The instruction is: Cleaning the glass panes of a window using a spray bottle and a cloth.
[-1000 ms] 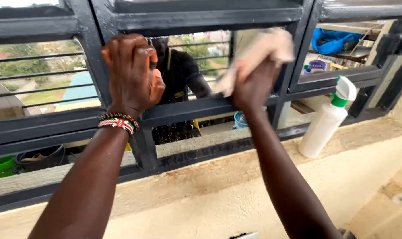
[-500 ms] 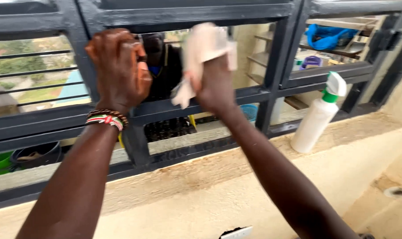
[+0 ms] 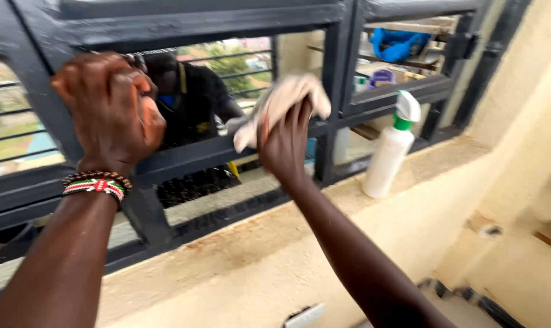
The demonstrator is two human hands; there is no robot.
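gripping the dark upright bar [image 3: 47,103] of the window frame [image 3: 196,21] with the left hand [image 3: 108,112], fingers curled tight into a fist around it, beaded bracelets [image 3: 96,183] sitting at the wrist. pressing a pale cloth [image 3: 281,100] against the glass pane [image 3: 227,73] with the right hand [image 3: 284,143], fingers bunched and closed over the cloth, which is hanging out to the left of the knuckles, blurred. showing in the glass, a dim reflection of a person in a dark top. standing upright on the concrete sill [image 3: 287,225], well to the right of the cloth, a white spray bottle [image 3: 389,152] with a green collar, just beside the frame.
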